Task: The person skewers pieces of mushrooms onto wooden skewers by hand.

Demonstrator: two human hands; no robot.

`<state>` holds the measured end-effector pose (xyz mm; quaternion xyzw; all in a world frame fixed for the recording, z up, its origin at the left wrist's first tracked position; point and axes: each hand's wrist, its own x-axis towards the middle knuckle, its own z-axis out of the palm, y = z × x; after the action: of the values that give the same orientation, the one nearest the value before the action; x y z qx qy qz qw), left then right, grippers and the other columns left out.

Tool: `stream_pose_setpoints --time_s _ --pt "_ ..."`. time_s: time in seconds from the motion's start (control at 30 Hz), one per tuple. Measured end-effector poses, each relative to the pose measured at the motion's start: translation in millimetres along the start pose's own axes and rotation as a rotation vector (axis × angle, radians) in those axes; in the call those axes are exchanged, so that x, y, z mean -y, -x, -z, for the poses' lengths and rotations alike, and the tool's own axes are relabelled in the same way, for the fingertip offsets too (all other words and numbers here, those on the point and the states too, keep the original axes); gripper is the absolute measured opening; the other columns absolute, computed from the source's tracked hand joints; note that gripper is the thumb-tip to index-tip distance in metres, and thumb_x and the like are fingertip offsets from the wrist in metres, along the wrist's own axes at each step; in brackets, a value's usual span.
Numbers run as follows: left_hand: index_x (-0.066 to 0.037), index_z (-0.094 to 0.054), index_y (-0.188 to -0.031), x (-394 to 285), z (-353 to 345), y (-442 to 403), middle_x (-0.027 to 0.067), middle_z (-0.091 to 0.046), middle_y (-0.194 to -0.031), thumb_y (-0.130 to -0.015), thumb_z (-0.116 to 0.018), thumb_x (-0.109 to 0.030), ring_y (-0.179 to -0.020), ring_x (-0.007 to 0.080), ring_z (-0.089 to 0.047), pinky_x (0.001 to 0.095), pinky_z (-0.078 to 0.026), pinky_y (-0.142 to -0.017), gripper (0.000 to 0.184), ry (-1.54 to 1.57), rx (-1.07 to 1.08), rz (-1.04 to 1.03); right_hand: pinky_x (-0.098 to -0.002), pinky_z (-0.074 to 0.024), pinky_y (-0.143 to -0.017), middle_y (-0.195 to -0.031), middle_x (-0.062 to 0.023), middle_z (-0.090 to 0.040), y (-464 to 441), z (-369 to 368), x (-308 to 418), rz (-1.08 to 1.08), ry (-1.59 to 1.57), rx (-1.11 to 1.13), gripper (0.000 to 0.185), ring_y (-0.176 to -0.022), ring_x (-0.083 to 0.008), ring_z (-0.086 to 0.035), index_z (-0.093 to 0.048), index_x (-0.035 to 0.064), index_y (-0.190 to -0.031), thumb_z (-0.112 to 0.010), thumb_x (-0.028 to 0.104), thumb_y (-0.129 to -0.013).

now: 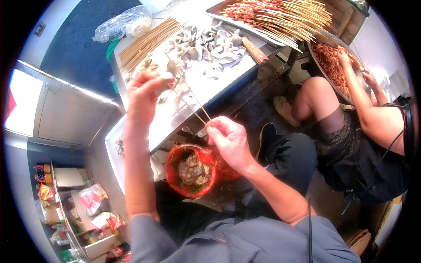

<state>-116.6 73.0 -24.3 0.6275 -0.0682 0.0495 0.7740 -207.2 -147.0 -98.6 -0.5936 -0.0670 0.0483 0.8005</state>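
Note:
My right hand [230, 142] is closed on the lower ends of two thin bamboo skewers [196, 100], which point up and to the left. A small grey piece [171, 67] appears near the upper end of one skewer. My left hand [149, 85] is pinched at the tip of the other skewer; what lies between its fingers is hidden. Beyond both hands, grey-white pieces that look like oyster mushroom [206, 46] are spread over the white table [131, 98]. Loose bamboo skewers [151, 41] lie in a bundle at the table's left.
A wooden-handled knife [254, 50] rests by the mushrooms. Behind it, a metal tray [215, 9] carries meat skewers. A red-lined bucket [169, 168] of scraps stands below my hands. At right, another person's hands work over a bowl of meat [326, 61]. Shelves [98, 247] hold packages at lower left.

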Motion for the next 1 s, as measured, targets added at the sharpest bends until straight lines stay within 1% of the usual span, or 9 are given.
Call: stream_pose_setpoints --time_s 0.1,0.13,0.37,0.43,0.5,0.7,0.77,0.83,1.0 --pt "-0.003 -0.060 -0.076 10 -27 15 0.0069 -0.065 -0.082 -0.079 -0.066 0.003 -0.073 0.0109 -0.058 0.0246 -0.044 -0.066 0.009 -0.057 0.061 0.093 -0.0218 -0.0429 -0.053 -0.066 0.0015 -0.058 -2 2 2 -0.001 -0.014 -0.023 0.009 -0.059 -0.0039 -0.052 -0.062 -0.0012 -0.088 -0.058 0.005 -0.093" --pt "-0.004 -0.061 -0.076 15 -32 17 0.0046 -0.064 -0.082 -0.079 -0.067 0.002 -0.074 0.0095 -0.055 0.0236 -0.044 -0.070 0.009 -0.106 0.080 0.097 -0.0212 -0.0425 -0.053 -0.066 0.0019 -0.058 -3 3 3 -0.004 -0.022 -0.038 0.009 -0.059 -0.0036 -0.051 -0.062 -0.0009 -0.088 -0.057 0.005 -0.094" --pt "-0.001 -0.069 -0.093 23 -48 -13 0.0075 -0.069 -0.097 -0.080 -0.067 -0.002 -0.092 0.0138 -0.061 0.0273 -0.047 -0.083 0.014 -0.226 0.003 -0.015 -0.0193 -0.0422 -0.056 -0.070 0.0031 -0.057 -10 14 21 -0.038 -0.071 -0.153 0.008 -0.062 -0.0028 -0.052 -0.061 0.0006 -0.094 -0.057 0.007 -0.096" --pt "-0.003 -0.070 -0.101 35 -54 -27 0.0076 -0.069 -0.102 -0.078 -0.065 -0.002 -0.101 0.0199 -0.063 0.0309 -0.048 -0.090 0.024 -0.895 0.127 -0.407 -0.0189 -0.0386 -0.052 -0.070 0.0019 -0.058 -15 19 24 -0.021 -0.155 -0.190 0.010 -0.057 -0.0028 -0.048 -0.061 0.0014 -0.095 -0.057 0.010 -0.097" --pt "-0.004 -0.070 -0.098 46 -62 -38 0.0109 -0.068 -0.104 -0.071 -0.064 0.001 -0.107 0.0280 -0.060 0.0371 -0.048 -0.092 0.029 -1.140 0.238 -0.582 -0.0180 -0.0342 -0.048 -0.069 0.0013 -0.058 -16 24 30 -0.082 -0.250 -0.192 0.010 -0.054 -0.0018 -0.044 -0.061 0.0019 -0.096 -0.057 0.011 -0.097" --pt "-0.003 -0.070 -0.096 51 -67 -39 0.0073 -0.070 -0.097 -0.075 -0.065 -0.002 -0.094 0.0246 -0.066 0.0339 -0.052 -0.082 0.022 -1.303 0.235 -0.493 -0.0172 -0.0323 -0.047 -0.069 0.0015 -0.059 -15 26 29 -0.115 -0.310 -0.156 0.009 -0.053 -0.0009 -0.043 -0.061 0.0020 -0.097 -0.058 0.010 -0.096" --pt "-0.001 -0.069 -0.096 46 -59 -35 0.0073 -0.070 -0.089 -0.085 -0.063 -0.007 -0.085 0.0202 -0.069 0.0294 -0.053 -0.075 0.014 -0.732 -0.058 -0.119 -0.0172 -0.0327 -0.047 -0.068 0.0019 -0.058 -16 28 30 -0.115 -0.307 -0.158 0.009 -0.053 -0.0009 -0.043 -0.061 0.0022 -0.096 -0.058 0.010 -0.096" --pt "0.005 -0.062 -0.103 34 -40 -36 0.0162 -0.069 -0.092 -0.089 -0.059 -0.002 -0.084 0.0265 -0.071 0.0349 -0.056 -0.079 0.016 -0.166 -0.081 0.028 -0.0183 -0.0351 -0.049 -0.067 0.0022 -0.058 -16 28 30 -0.158 -0.247 -0.094 0.008 -0.054 -0.0017 -0.045 -0.062 0.0025 -0.094 -0.058 0.010 -0.096" --pt "0.008 -0.056 -0.109 12 -8 -26 0.0254 -0.065 -0.104 -0.090 -0.054 -0.001 -0.095 0.0349 -0.068 0.0416 -0.057 -0.087 0.021 0.222 -0.076 0.103 -0.0199 -0.0381 -0.051 -0.066 0.0022 -0.058 -10 17 16 -0.123 -0.121 -0.007 0.010 -0.057 -0.0034 -0.049 -0.062 0.0015 -0.090 -0.057 0.008 -0.095"
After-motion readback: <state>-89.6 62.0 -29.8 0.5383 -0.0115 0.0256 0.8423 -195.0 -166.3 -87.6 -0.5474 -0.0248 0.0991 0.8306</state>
